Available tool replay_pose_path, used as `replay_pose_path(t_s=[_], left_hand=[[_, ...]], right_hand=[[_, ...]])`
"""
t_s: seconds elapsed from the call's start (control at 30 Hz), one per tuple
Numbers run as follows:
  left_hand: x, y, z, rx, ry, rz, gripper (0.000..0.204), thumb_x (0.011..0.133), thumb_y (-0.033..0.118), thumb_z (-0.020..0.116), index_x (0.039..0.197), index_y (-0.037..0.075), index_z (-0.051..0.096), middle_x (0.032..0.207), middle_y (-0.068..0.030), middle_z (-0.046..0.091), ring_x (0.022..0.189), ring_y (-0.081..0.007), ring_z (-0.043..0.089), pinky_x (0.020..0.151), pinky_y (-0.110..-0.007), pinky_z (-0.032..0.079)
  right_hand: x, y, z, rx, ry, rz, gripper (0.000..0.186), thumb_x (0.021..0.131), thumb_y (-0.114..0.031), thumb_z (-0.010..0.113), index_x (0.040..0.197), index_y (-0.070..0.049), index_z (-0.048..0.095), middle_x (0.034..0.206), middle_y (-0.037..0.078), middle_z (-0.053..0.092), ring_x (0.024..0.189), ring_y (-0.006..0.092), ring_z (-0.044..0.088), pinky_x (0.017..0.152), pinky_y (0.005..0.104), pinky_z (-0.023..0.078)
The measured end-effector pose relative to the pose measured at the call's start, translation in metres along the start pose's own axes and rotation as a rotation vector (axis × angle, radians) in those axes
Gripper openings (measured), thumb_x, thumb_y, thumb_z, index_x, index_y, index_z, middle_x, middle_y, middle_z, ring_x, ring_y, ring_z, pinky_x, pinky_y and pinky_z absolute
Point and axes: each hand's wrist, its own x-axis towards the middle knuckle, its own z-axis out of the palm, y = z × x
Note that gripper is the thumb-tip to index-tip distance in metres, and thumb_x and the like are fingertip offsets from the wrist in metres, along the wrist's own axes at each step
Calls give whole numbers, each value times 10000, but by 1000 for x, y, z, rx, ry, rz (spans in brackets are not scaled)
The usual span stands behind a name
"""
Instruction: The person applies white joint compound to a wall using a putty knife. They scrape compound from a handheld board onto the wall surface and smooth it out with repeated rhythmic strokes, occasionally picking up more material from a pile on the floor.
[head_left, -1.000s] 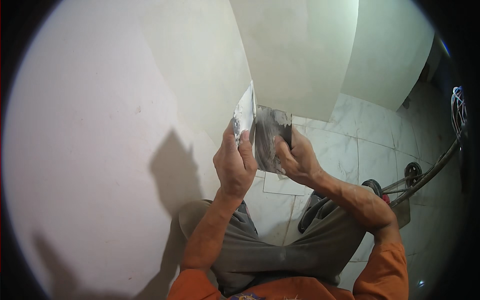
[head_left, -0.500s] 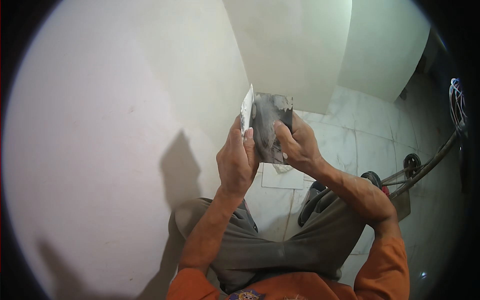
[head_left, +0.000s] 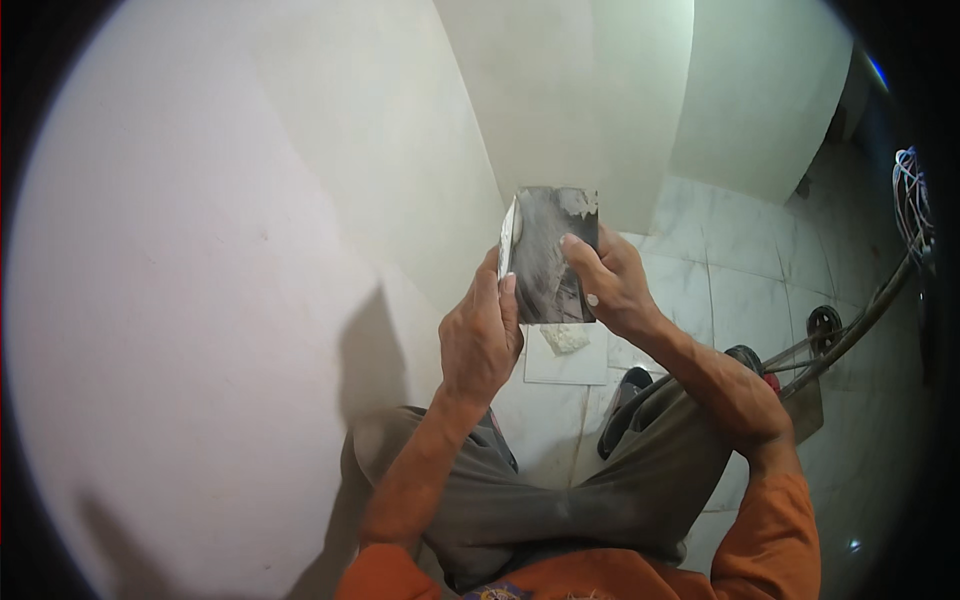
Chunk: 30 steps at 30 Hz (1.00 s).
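In my closed right hand [head_left: 618, 285] is a dark rectangular plate [head_left: 545, 265], its face smeared with pale grey residue and its upper right corner patchy. My thumb presses on that face; the other fingers are behind it. My left hand [head_left: 480, 325] grips a thin flat blade [head_left: 508, 240] coated with white paste, seen almost edge-on along the plate's left side. The two pieces meet or nearly meet there; I cannot tell which. Its handle, if any, is hidden by my fingers. Below the plate, a white square tile [head_left: 565, 370] with a lump of pale paste [head_left: 567, 338] lies on the floor.
A pale smooth wall [head_left: 200, 280] rises close on my left, meeting another wall [head_left: 560, 110] ahead. Marble-like tiles [head_left: 745, 305] cover the floor. On the right are a bundle of thin wires [head_left: 910, 200], a long curved pole or hose [head_left: 850, 335] and a small black wheel [head_left: 823, 322].
Both hands have shifted slightly right with the plate and blade. The pasted blade has turned more edge-on and sits lower against the plate. More of the paste on the floor tile shows.
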Motion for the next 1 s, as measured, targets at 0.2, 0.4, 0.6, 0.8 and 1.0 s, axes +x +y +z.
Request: replay_pose_path(t_s=[0.2, 0.4, 0.6, 0.8, 1.0], left_hand=[[-5, -6, -8, -16, -122, -198, 290, 1018, 147, 472, 1243, -27, 528, 708, -213, 658, 623, -391, 663, 539, -443, 508], [13, -14, -7, 57, -264, -389, 275, 1020, 211, 446, 1211, 38, 541, 763, -236, 674, 718, -447, 663, 657, -556, 512], [21, -9, 23, 68, -681, -464, 224, 1014, 225, 401, 1115, 48, 492, 842, -246, 685, 798, -476, 660, 749, -577, 507], [46, -7, 23, -3, -814, -514, 221, 1015, 213, 389, 1073, 16, 470, 937, -255, 679, 858, -472, 657, 761, -581, 499], [58, -21, 26, -27, -830, -557, 211, 1015, 211, 392, 1067, 19, 463, 938, -245, 682, 829, -472, 660, 739, -580, 504]], right_hand=[[19, -24, -10, 492, 184, 134, 191, 969, -138, 536, 1092, 8, 556, 909, 48, 595, 746, 112, 605, 671, 284, 534], [87, -59, -30, 558, 172, 76, 229, 944, -151, 589, 1080, 32, 578, 910, 62, 627, 765, 151, 628, 705, 318, 546], [200, -88, 15, -498, 131, -408, 248, 961, -49, 548, 1191, -16, 635, 1031, 107, 675, 934, 199, 607, 822, 320, 496], [322, -81, 42, -628, 161, -1081, 391, 888, 83, 512, 1226, -72, 634, 1243, 92, 653, 1256, 307, 546, 1006, 390, 499], [371, -73, 52, -791, 153, -1279, 448, 867, 58, 609, 1277, -123, 611, 1269, 34, 637, 1250, 259, 550, 1044, 394, 473]])
